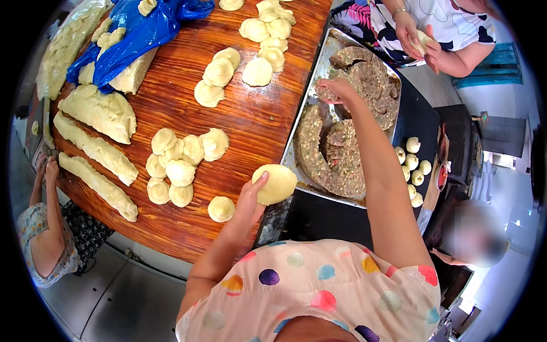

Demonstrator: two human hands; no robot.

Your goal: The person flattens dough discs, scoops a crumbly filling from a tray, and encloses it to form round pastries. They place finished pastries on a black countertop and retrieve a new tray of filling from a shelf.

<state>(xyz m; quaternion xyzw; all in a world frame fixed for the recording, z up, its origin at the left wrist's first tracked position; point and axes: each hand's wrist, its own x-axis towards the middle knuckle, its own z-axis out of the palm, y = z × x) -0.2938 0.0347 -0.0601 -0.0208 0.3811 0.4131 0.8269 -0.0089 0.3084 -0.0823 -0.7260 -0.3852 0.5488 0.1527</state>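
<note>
Over metal tray [296, 134], coarse filling [336, 159], smooth dough disc [276, 183].

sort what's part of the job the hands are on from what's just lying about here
In use: left hand holding a flattened dough round; right hand scooping minced filling from the metal tray.

Lying about: dough logs, blue plastic bag, heap of cut dough pieces, finished buns.

Glossy varnished wood table [250, 122]; smooth matt dough disc [276, 183]; dull metal tray [319, 80]; coarse meat filling [336, 159]; shiny blue plastic bag [137, 34].
</note>
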